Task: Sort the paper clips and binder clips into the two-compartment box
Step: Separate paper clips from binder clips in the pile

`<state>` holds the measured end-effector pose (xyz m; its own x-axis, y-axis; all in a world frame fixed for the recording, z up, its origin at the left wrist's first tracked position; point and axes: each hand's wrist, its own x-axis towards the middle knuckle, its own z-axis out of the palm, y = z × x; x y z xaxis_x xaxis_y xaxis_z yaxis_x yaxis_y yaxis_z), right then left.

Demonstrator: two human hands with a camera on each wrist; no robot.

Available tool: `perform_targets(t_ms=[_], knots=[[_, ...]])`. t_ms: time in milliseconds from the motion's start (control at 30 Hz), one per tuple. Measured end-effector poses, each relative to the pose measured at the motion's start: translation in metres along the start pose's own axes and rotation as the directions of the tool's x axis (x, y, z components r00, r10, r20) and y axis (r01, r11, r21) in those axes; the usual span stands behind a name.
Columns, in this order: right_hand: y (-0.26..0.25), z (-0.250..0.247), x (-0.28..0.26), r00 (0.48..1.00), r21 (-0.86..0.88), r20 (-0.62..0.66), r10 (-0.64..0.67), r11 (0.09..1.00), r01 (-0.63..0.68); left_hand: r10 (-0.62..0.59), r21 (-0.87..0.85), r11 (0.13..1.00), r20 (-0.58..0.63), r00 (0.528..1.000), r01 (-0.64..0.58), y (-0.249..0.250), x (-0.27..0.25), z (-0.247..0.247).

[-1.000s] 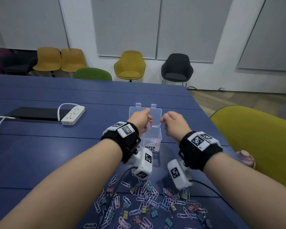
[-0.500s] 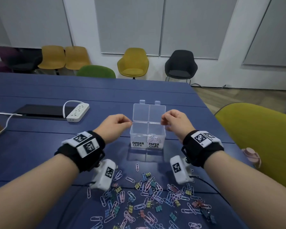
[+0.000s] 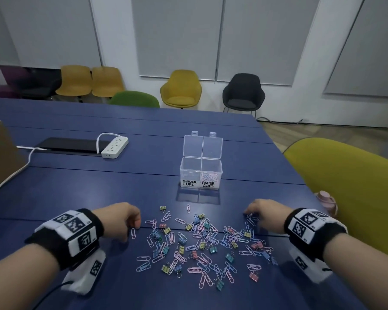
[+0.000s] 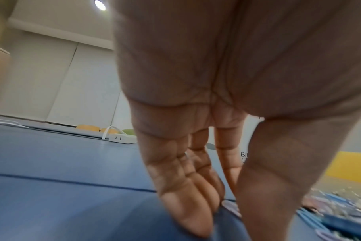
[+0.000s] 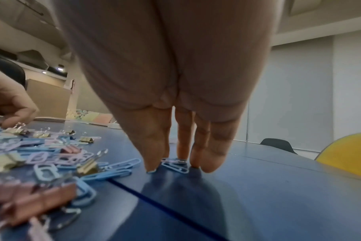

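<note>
L hand: left hand (image 3: 119,217) down at pile's left edge, fingers straight-ish, tips on bench (image 3: 76,186) beside a pink paper clip (image 3: 133,233); nothing held.
R hand: right hand (image 3: 263,212) at pile's right edge, fingers (image 5: 208,156) pointing down w/ tips on blue paper clips (image 5: 174,164); no pinch visible.
Pile: paper clips + binder clips (image 3: 199,240) mixed, scattered btwn both hands.
Box: two-compartment box (image 3: 201,175) beyond pile, lid up; left side marked BINDER CLIPS, right PAPER CLIPS, w/ some paper clips in right side.
Extras: power strip (image 3: 114,147) far left.
</note>
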<state>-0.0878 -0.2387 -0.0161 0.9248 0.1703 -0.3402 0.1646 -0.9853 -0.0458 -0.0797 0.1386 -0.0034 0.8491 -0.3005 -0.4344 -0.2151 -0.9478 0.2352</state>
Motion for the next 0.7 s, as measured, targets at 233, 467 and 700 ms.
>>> perform_targets(t_ms=[233, 467, 700], knots=[[-0.013, 0.006, 0.000, 0.996, -0.046, -0.088, 0.031, 0.998, -0.035, 0.000, -0.042, 0.999, -0.102, 0.995, -0.005, 0.007, 0.001, 0.015], [-0.018, 0.006, 0.000, 0.991, -0.018, -0.087, 0.104, 0.994, -0.106, 0.028, 0.022, 0.999, -0.115, 0.993, -0.025, 0.008, 0.013, 0.021], [-0.019, 0.005, 0.004, 0.983, 0.015, -0.050, 0.177, 0.984, -0.177, -0.044, -0.128, 0.992, -0.272, 0.961, 0.009, 0.011, 0.026, 0.018]])
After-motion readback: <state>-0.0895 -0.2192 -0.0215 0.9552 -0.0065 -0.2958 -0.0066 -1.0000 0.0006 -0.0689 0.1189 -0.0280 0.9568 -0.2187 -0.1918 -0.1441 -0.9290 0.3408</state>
